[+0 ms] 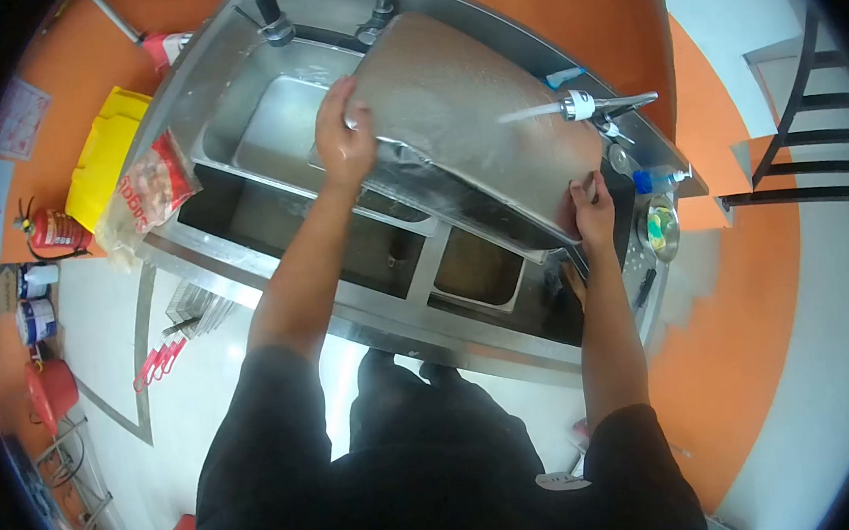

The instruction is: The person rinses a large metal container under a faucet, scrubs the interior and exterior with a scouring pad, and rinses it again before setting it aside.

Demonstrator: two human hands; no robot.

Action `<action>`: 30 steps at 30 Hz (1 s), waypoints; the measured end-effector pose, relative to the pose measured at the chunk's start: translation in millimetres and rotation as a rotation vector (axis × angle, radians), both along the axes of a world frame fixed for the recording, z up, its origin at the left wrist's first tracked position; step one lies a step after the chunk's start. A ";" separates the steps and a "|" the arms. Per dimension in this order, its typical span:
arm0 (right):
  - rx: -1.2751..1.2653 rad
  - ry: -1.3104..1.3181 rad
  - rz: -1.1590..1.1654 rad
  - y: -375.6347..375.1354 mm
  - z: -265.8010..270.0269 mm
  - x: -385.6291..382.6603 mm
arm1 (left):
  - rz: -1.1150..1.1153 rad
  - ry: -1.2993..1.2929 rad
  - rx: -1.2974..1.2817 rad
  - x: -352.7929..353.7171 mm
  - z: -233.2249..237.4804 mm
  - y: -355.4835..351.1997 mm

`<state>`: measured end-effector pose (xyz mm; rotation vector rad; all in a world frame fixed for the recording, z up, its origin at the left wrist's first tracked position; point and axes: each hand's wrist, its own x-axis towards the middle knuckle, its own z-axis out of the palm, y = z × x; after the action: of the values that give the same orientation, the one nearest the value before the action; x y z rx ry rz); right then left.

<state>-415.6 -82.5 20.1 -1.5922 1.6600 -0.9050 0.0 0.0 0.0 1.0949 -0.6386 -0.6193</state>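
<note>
- Rinsing looks part-way through. The metal tray point(453, 105) is held tilted over the sink point(190, 79), wet and speckled with drops across its whole face. The faucet point(598, 105) at the sink's right end sends a stream onto it.
- No suds or scraps show on the tray, and its underside is hidden.
- The left hand point(345, 138) has its grip curled over the tray's upper-left edge, pinching it.
- The right hand point(590, 209) has its grip pinching the lower-right corner.
- The sink's back basin point(267, 128) looks bare.
- The sink's front basins point(474, 266) are dark, and their contents are unclear.
- A printed bag point(149, 191) leans on the sink's left rim.
- On the sink's right, a small bowl point(660, 229) holds something yellow-green.
</note>
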 end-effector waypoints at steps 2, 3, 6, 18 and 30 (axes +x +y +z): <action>-0.078 0.168 0.008 -2.1 8.9 -7.9 | 0.554 -1.054 0.099 -34.6 17.0 -1.7; -0.061 0.121 -0.006 6.0 -11.3 12.7 | 0.539 -1.104 0.093 -30.7 26.5 7.2; -0.131 0.240 -0.004 6.1 -1.7 4.4 | 0.270 -1.343 0.299 -92.5 40.7 13.5; -0.194 0.348 -0.013 28.9 9.8 24.4 | -0.329 -1.371 -0.061 -164.3 32.7 17.4; 0.195 -0.632 0.113 37.8 20.9 33.4 | -0.266 -0.405 0.923 79.9 46.9 8.4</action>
<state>-382.2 -44.7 41.1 -1.0993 1.1580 -1.0179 79.9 8.4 46.9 2.0506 -0.8836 -0.9749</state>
